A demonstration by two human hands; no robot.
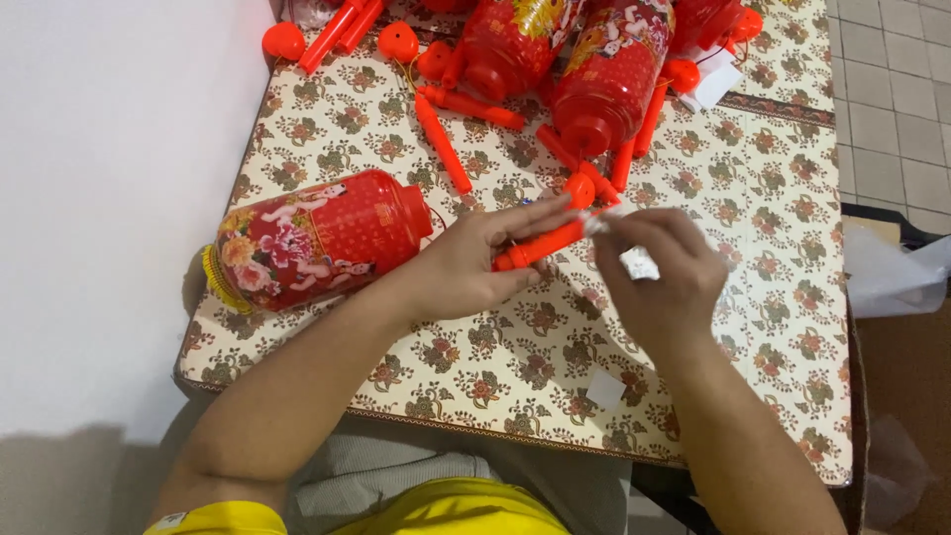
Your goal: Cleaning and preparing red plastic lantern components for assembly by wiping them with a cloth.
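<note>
A small white paper square (pixel 605 389) lies nearest on the floral-patterned tablecloth (pixel 783 297). Above it, the left hand (pixel 466 267) is clamped round a slim orange plastic handle stick (pixel 540 245); the right hand (pixel 659 272) pinches a white sticker (pixel 639 263) at its tip. Best to keep the stick steady and press the sticker flat. The red printed lantern (pixel 317 238) rests beyond.

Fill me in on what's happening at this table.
A person sits at a table with a floral cloth. The left hand grips an orange-red plastic stick, while the right hand pinches a small white piece at the stick's end. A red printed lantern lies on its side beside the left hand. More lanterns and loose sticks crowd the far edge.
</note>
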